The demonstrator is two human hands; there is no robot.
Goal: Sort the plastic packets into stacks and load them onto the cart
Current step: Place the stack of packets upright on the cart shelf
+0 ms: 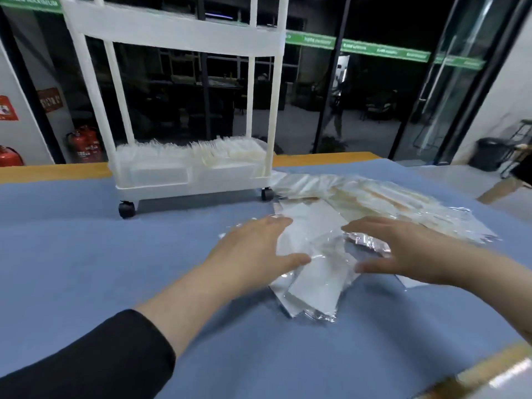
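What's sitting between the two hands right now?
In the head view, a loose pile of plastic packets lies on the blue cloth between the left hand and right hand. Both hands' fingers touch its edges.

Bright overhead light, soft fisheye blur

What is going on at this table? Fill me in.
A person is gathering a loose pile of plastic packets on the blue table cover, with the left hand and right hand open on either side. A bigger heap lies behind. The white cart already holds packets in its bottom tray.
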